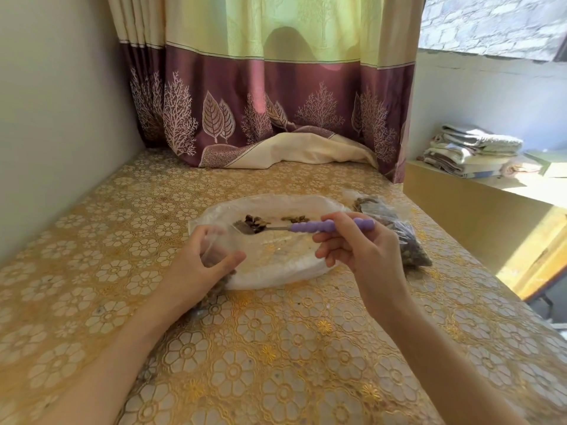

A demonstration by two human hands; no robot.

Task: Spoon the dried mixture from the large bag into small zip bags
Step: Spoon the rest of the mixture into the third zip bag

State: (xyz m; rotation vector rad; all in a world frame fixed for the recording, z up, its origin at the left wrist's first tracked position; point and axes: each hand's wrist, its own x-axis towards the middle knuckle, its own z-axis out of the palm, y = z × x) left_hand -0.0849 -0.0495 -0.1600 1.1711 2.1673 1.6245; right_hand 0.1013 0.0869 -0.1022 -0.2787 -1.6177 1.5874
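Right hand [356, 250] pinches purple spoon [331, 226] by the handle, bowl loaded with dried mixture [256, 224], held level over large bag [276, 265]. Left hand [202, 265] grips small zip bag [219, 245] at large bag's near-left edge, fingers curled round its mouth; contents blurred. Large bag lies flat, nearly empty, a few bits at its far side. Just right of large bag: filled small bags [399, 234], piled. Behind large bag: curtain [276, 102] hem resting on floral tablecloth [276, 348]. Far right of it: folded cloths [472, 148] on a ledge.
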